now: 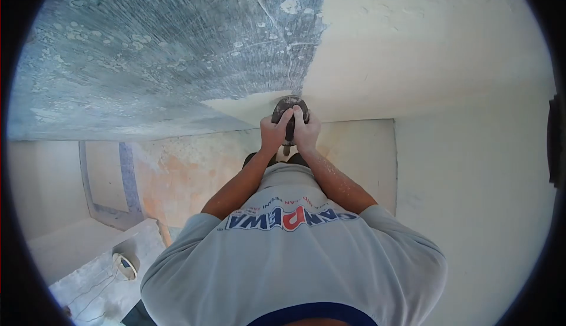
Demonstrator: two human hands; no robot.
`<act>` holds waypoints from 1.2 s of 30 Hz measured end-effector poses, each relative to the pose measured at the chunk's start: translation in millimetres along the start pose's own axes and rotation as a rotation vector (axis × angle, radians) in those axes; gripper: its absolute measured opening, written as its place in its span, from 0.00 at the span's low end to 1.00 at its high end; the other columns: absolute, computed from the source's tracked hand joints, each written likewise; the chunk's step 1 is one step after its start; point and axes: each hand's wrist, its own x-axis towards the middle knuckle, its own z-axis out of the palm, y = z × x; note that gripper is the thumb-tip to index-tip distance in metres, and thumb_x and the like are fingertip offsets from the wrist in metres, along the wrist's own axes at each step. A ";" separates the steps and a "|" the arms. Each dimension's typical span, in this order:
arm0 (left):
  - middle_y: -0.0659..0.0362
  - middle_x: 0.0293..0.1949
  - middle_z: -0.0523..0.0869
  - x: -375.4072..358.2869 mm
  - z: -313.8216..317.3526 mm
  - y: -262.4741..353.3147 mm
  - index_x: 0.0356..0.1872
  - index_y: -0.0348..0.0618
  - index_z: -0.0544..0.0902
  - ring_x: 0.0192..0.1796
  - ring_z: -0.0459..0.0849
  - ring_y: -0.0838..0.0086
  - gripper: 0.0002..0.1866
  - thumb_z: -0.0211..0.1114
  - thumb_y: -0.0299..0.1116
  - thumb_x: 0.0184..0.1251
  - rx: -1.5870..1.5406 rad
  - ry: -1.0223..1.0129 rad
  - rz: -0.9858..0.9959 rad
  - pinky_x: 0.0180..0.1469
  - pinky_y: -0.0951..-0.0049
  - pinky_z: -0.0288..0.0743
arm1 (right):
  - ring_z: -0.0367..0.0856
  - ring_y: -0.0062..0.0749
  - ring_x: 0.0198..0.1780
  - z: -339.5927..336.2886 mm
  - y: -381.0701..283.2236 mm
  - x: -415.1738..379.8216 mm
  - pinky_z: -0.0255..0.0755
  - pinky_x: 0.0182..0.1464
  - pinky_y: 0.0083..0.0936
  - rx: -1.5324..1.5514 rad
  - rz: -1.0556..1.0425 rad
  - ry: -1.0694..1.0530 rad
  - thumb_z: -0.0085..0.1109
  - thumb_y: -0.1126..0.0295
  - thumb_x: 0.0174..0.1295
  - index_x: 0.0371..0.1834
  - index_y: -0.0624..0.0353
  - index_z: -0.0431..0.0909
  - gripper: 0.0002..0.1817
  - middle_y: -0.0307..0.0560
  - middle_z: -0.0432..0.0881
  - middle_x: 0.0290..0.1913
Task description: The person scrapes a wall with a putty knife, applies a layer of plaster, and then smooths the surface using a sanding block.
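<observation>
Head view, looking steeply down the front of the body. Both hands meet straight ahead of the chest on a round, dark power tool, apparently a disc sander or grinder (289, 109), pressed against the wall surface (177, 49).

Relation: the tool lies directly forward of the hands, on the body's midline, its disc face flat on the wall. Its body runs back from the disc toward the person, so the long axis points roughly along the line of the forearms. A short dark stub shows below the hands; whether it is a handle or a cord I cannot tell.

Left hand (275, 132): closed around the tool's left side, fingers curled up over the housing. Right hand (306, 131): closed on the right side, likewise wrapped. Neither is clearly nearer; they sit level, almost touching.

Arms: both extended, elbows slightly bent, forearms converging. Pale dust speckles the right forearm.

The disc sits at the boundary between the grey-blue bare area and the smooth cream plaster (424, 43). A coiled cord (125, 265) lies low left on the floor.
</observation>
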 end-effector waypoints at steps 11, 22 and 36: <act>0.63 0.24 0.85 1.5 -4.4 -8.9 0.34 0.30 0.87 0.29 0.79 0.85 0.17 0.71 0.39 0.69 0.032 -0.033 -0.076 0.31 0.73 0.74 | 0.71 0.26 0.22 2.6 8.4 0.2 0.69 0.28 0.33 0.020 -0.037 0.015 0.67 0.55 0.65 0.25 0.68 0.79 0.23 0.48 0.75 0.18; 0.61 0.19 0.82 9.9 -0.6 14.0 0.28 0.31 0.85 0.27 0.77 0.85 0.19 0.72 0.42 0.67 0.049 -0.073 0.026 0.27 0.72 0.73 | 0.75 0.23 0.28 -5.1 -12.3 8.5 0.73 0.33 0.29 0.089 -0.069 -0.036 0.65 0.60 0.67 0.33 0.67 0.83 0.17 0.46 0.81 0.23; 0.66 0.21 0.82 -8.7 -1.2 -24.1 0.28 0.31 0.86 0.27 0.76 0.85 0.18 0.71 0.40 0.69 0.028 -0.003 -0.069 0.28 0.73 0.72 | 0.78 0.28 0.26 -8.9 15.3 -7.0 0.73 0.33 0.31 -0.001 -0.011 -0.035 0.67 0.56 0.66 0.31 0.69 0.83 0.21 0.51 0.83 0.24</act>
